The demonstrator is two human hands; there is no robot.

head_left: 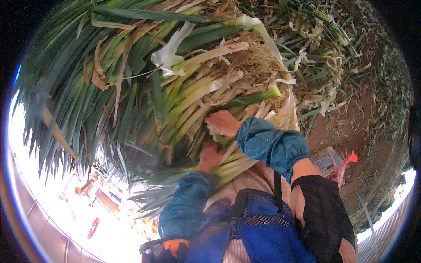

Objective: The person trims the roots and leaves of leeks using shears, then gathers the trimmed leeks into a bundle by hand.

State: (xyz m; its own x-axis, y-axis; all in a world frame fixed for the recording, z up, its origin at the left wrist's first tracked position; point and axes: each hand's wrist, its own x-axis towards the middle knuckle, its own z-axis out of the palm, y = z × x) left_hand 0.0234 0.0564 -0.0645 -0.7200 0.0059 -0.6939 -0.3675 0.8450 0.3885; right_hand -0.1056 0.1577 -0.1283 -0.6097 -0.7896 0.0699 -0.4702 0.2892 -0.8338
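A big heap of long green onions (188,94) lies before me, dark green leaves to the left and pale stalks with tangled roots to the right. My right hand (222,123) is closed on the stalks at the middle of the heap, its fingertips partly hidden. Just below it and to the left, my left hand (211,155) reaches in among the stalks; its fingers are hidden and blurred. Several pale stalks (237,165) lie across my lap, under my forearms. Blue sleeve covers are on both forearms.
Loose leaf scraps (324,52) cover the upper right. On the brown soil at the right lie a wire-patterned box (326,161) and a red plastic piece (352,156). A blue mesh-pocketed bag or apron (267,223) is at my waist. A curved ribbed wall stands at the lower left.
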